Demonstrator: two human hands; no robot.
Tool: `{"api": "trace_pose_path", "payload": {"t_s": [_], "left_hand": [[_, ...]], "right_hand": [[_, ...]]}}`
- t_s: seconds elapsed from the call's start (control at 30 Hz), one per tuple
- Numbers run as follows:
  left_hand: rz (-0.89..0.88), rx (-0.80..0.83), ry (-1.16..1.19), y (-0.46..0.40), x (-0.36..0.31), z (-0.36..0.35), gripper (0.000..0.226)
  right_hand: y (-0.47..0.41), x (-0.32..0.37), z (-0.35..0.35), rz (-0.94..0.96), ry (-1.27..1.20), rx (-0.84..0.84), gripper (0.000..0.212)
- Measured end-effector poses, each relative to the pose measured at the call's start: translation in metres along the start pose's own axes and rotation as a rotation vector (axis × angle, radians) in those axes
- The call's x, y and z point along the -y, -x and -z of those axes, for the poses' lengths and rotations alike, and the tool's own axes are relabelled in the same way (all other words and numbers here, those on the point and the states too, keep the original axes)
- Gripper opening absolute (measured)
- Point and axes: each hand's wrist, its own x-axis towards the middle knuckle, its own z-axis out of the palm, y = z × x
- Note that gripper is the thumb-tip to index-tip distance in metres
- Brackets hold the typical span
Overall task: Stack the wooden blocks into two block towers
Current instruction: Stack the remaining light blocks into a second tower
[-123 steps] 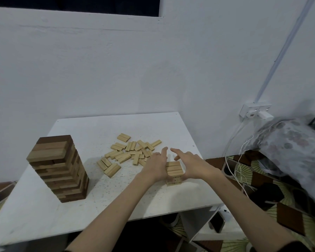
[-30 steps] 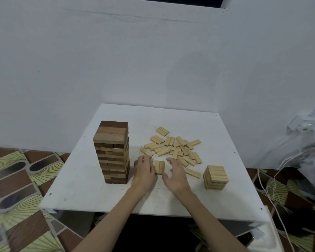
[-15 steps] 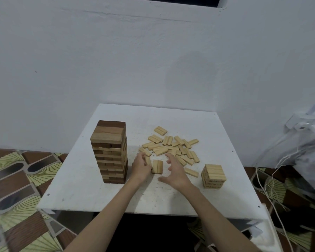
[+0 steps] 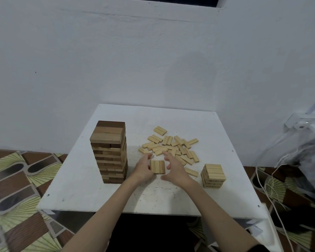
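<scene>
A tall tower of dark wooden blocks [image 4: 109,151] stands on the left of the white table [image 4: 116,200]. A short tower of light blocks [image 4: 214,176] stands at the right. Several loose light blocks [image 4: 171,148] lie scattered in the middle. In front of them a row of three light blocks [image 4: 157,167] lies flat, side by side. My left hand [image 4: 142,170] holds this row at its left edge, fingers curled against it. My right hand [image 4: 175,169] hovers just right of the row, fingers spread and arched, not touching it.
One single block [image 4: 191,172] lies between my right hand and the short tower. White cables [image 4: 269,190] and a wall socket [image 4: 298,124] are off the table's right side, beside a bundle of cloth [image 4: 309,160]. A patterned floor [image 4: 16,188] lies to the left.
Both hands have drawn a row of three blocks out of the pile towards me. My right hand has come closer to its right side. The camera view shifted slightly.
</scene>
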Motion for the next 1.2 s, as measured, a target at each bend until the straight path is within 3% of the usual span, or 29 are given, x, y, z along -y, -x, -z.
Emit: {"api": "trace_pose_path", "payload": {"t_s": [0.1,0.9,1.2], "left_hand": [[-0.013,0.038,-0.023,-0.002,-0.003,0.001,0.087],[-0.14,0.055,-0.159,0.009,0.01,-0.013,0.083],[-0.132,0.084,-0.144,0.012,0.013,-0.01,0.089]], "right_hand": [[-0.001,-0.002,0.004,0.004,-0.001,0.007,0.092],[0.03,-0.015,0.013,0.033,0.05,0.039,0.084],[0.035,-0.014,0.018,0.03,0.033,0.071,0.091]]}}
